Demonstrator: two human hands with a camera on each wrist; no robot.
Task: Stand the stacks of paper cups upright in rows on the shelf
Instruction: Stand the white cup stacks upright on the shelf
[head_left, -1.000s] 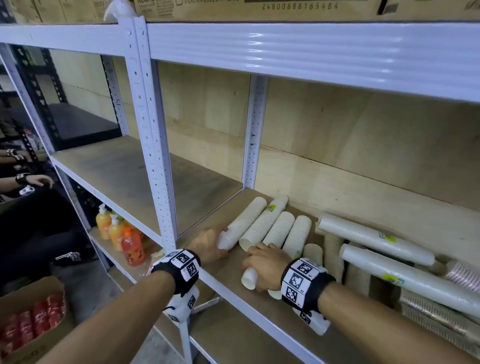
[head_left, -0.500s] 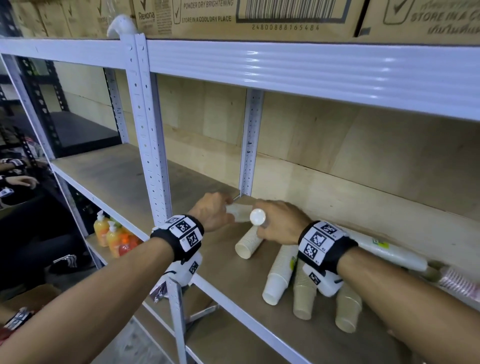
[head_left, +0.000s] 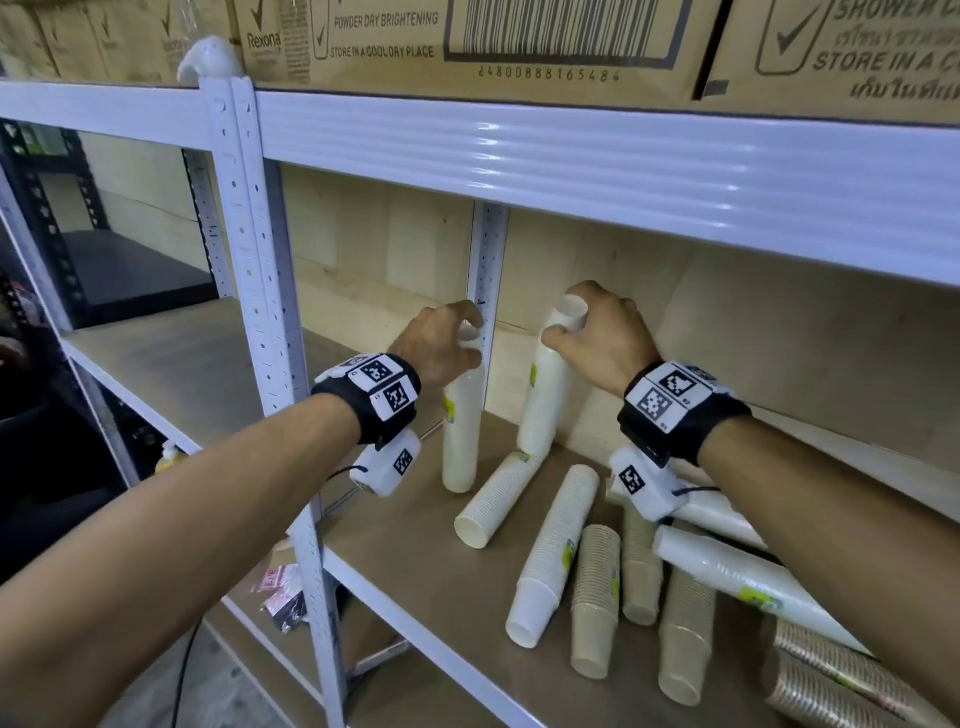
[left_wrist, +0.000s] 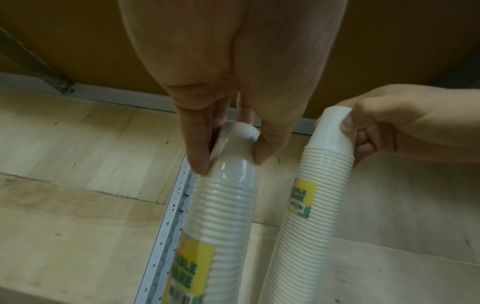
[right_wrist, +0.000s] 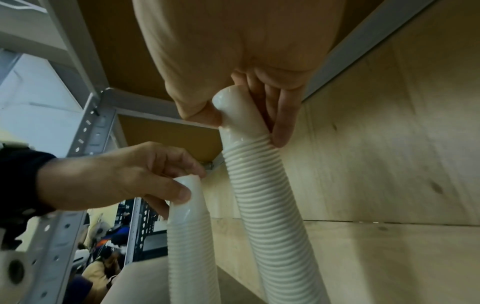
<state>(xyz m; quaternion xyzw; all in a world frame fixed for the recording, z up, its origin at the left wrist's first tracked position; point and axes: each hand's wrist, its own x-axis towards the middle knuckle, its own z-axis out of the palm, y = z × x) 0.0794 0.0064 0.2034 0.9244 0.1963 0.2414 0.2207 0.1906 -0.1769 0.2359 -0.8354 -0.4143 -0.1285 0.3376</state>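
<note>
Two upright white cup stacks (head_left: 460, 431) pinched atop by fingers (left_wrist: 197, 144).

Head view looked down over the shelf (head_left: 415, 571); both wrist views peered up close, sharing the two stacks (left_wrist: 226, 205).

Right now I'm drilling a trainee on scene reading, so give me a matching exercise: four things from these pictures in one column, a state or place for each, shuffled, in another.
Things:
1. left hand
2. right hand
3. brown cup stack
4. cardboard boxes

States or places:
A. on the top shelf
B. lying on its side
C. grips the cup stack by the upright post
D. grips the leaning cup stack

Pairs: 1-C, 2-D, 3-B, 4-A
</note>
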